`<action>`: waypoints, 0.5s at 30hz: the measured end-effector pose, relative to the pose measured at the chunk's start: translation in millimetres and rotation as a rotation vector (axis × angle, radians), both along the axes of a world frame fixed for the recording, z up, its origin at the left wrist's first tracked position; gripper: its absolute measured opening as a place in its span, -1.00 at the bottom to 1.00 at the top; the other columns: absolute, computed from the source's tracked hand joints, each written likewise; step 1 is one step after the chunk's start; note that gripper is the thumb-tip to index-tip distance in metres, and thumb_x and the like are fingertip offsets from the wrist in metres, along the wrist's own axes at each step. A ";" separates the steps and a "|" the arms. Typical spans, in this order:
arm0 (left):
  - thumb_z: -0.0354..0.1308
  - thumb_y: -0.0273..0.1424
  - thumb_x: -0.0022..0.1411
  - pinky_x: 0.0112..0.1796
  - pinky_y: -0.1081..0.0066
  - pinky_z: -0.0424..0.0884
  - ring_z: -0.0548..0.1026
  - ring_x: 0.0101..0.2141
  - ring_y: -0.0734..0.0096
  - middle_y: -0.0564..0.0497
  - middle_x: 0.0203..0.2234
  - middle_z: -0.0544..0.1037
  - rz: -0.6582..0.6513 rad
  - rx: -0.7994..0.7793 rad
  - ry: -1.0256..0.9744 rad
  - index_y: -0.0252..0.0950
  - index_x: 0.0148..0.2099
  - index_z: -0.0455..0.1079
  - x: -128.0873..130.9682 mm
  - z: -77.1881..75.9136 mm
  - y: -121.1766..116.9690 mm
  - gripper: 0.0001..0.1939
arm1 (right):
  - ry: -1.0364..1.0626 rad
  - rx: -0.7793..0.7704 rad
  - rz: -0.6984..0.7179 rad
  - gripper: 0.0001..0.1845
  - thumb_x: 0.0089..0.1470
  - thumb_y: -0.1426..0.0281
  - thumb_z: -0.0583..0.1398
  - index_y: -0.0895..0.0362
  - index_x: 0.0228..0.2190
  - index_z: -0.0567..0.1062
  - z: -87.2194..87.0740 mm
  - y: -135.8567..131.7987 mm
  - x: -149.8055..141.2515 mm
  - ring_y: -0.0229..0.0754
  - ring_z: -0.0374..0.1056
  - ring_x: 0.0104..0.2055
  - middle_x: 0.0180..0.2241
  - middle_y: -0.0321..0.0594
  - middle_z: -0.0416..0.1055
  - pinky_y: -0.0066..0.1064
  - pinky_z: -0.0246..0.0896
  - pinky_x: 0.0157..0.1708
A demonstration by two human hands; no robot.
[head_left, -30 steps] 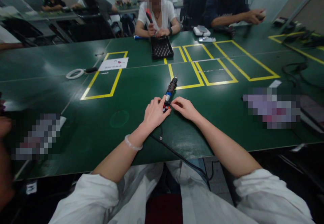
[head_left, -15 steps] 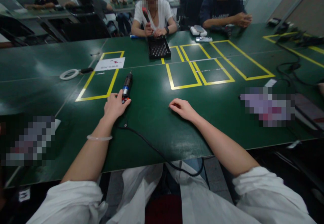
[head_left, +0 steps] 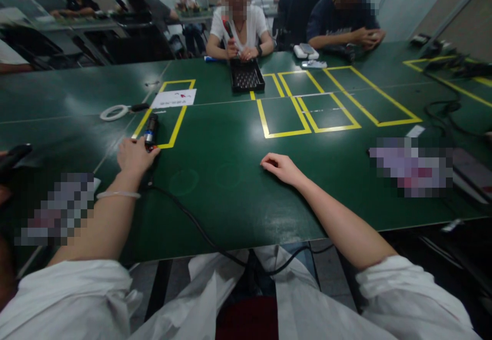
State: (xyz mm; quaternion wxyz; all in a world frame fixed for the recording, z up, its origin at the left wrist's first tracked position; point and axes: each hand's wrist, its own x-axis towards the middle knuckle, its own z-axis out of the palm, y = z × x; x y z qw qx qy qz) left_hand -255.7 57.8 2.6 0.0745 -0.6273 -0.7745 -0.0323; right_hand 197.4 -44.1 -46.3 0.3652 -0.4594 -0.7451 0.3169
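A black cylindrical tool (head_left: 151,128) with a blue and silver band sits at the left, over the near part of the leftmost yellow tape frame (head_left: 177,126) on the green bench (head_left: 238,186). Its long axis runs away from the person, nearly in line with the frame's long sides, leaning a little to the right toward its far end. The dark, narrower end points across the bench, toward the white printed sheet (head_left: 175,98) that lies over the middle of the same frame; the red-and-orange end faces back into the person's left hand (head_left: 136,158). That hand has its fingers and thumb closed about the rear of the tool (whether the tool's underside meets the bench, I cannot tell). A black cord (head_left: 188,214) comes from near the left hand, crosses the bench toward the person and drops over the near edge.

The right hand (head_left: 282,168) is well apart from the tool, low over the bench, with its fingers loosely curled toward the thumb around a small dark hollow and gripping nothing that shows (whether the tips meet, I cannot tell). It is nearest the yellow tape frames in the middle, which lie just beyond it. A coiled white cable (head_left: 114,113) lies beyond the tool to its left.
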 end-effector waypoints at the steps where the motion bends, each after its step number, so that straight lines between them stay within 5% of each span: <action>1: 0.04 -0.06 0.32 -0.08 0.17 0.29 0.30 0.01 -0.01 -0.29 0.12 0.28 0.007 0.042 0.021 -0.38 0.25 0.20 3.1 -0.7 -2.7 -0.38 | 0.000 -0.001 0.002 -0.78 0.19 0.29 0.14 0.17 -0.33 0.51 0.0 0.0 0.1 -0.25 0.28 -0.40 -0.42 -0.25 0.45 -0.44 0.12 -0.36; 11: -0.16 -0.15 0.40 -0.22 0.30 0.23 0.36 -0.21 0.20 -0.17 -0.17 0.45 0.092 -0.028 0.089 -0.48 0.07 0.31 13.5 11.2 -6.6 -0.50 | -0.010 -0.007 0.014 -0.79 0.18 0.30 0.15 0.17 -0.33 0.52 1.4 -0.2 0.6 -0.26 0.26 -0.42 -0.44 -0.26 0.44 -0.44 0.11 -0.38; 15: -0.15 -0.18 0.40 -0.16 0.25 0.26 0.37 -0.16 0.16 -0.20 -0.12 0.45 0.037 0.125 0.015 -0.47 0.06 0.33 30.9 18.1 -7.7 -0.53 | -0.013 -0.014 0.014 -0.78 0.18 0.29 0.15 0.17 -0.33 0.52 0.5 0.3 0.5 -0.25 0.27 -0.42 -0.45 -0.27 0.43 -0.44 0.11 -0.38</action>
